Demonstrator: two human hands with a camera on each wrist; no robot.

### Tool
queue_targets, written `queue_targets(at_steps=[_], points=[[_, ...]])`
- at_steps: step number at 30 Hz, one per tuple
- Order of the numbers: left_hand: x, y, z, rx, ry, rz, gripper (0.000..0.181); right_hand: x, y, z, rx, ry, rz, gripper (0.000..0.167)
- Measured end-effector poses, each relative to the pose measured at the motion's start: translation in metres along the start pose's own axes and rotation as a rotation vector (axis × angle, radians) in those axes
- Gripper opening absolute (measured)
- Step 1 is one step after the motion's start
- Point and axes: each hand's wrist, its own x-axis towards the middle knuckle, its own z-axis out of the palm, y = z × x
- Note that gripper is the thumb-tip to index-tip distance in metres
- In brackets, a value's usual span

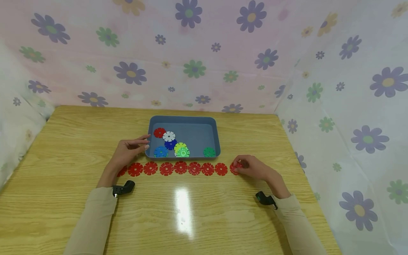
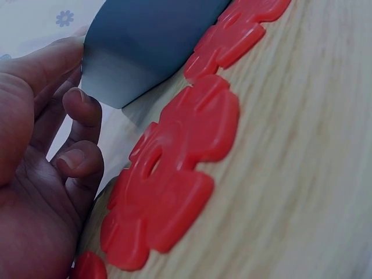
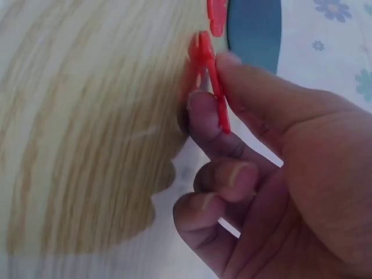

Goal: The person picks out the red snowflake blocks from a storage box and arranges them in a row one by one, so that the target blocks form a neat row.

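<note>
My right hand [image 1: 253,167] pinches a red notched plastic disc [image 3: 212,75] between thumb and fingers at the right end of a row. In the right wrist view the disc is tilted up on edge, and its other fingers are curled. Several flat red discs [image 1: 166,169] lie in a line along the front of a blue-grey tray [image 1: 200,127]. My left hand [image 1: 125,152] touches the tray's left side with extended fingertips, above the row's left end. Close by in the left wrist view is one red disc [image 2: 168,168]; the hand partly hides the leftmost disc.
Inside the tray lie a red disc [image 1: 159,132], a white disc [image 1: 169,136], a dark blue disc [image 1: 170,144], a lighter blue disc [image 1: 160,152], yellow and light green discs, and a green disc [image 1: 209,152]. Flowered cloth [image 1: 223,85] stands behind the wooden table [image 1: 143,223].
</note>
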Motion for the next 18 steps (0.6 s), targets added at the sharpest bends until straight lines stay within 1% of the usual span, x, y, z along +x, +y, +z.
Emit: queue_targets(at_steps=[4, 8, 13, 18], points=[[-0.0005, -0.0001, -0.0009, -0.004, -0.001, 0.006, 0.04, -0.0041, -0.0002, -0.0018, 0.025, -0.007, -0.023, 0.013], [-0.0009, 0.0002, -0.0016, -0.01, 0.001, 0.017, 0.04, -0.0074, -0.0026, -0.0041, 0.024, -0.019, -0.016, 0.016], [-0.0011, 0.0003, -0.001, -0.016, -0.004, 0.017, 0.04, -0.0081, -0.0043, -0.0042, -0.002, -0.018, -0.009, 0.011], [-0.0008, 0.0001, -0.0005, -0.013, -0.001, 0.016, 0.039, -0.0059, -0.0026, -0.0022, -0.007, -0.01, 0.02, 0.005]])
